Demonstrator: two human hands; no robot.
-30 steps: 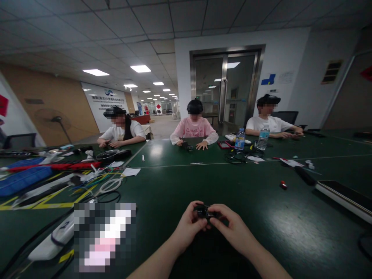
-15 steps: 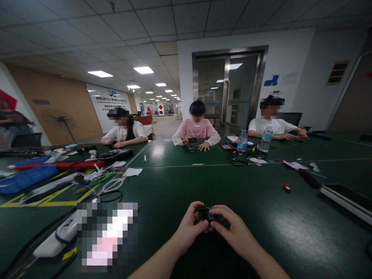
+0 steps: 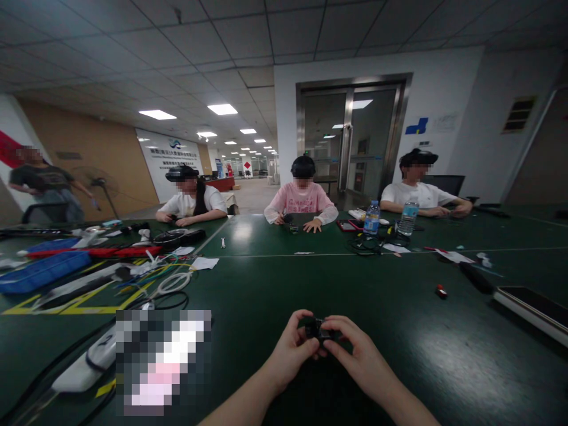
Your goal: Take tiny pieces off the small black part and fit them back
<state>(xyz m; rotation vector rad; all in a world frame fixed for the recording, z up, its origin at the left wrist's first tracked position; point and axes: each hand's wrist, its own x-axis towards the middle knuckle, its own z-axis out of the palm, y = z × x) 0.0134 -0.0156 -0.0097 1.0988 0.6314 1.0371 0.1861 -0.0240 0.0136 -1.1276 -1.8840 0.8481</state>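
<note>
A small black object [image 3: 316,329] is held between both hands above the green table [image 3: 248,296], near its front edge. My left hand [image 3: 293,343] grips its left side, with thumb below and fingers curled over the top. On the right side, my right hand [image 3: 352,343] pinches it between thumb and fingers. The fingers hide part of the object, so its exact shape cannot be made out.
At the left lie a white power strip [image 3: 84,367], a blurred-out patch, cables and a blue tray [image 3: 48,273]. A small red object [image 3: 441,291] and a white-edged device [image 3: 532,313] are at the right. Three people sit across, near two bottles [image 3: 371,219].
Both hands keep hold of the black object with hardly any movement. The standing person at the far left has come further into view, and the dark item in the middle person's hand has tilted.
</note>
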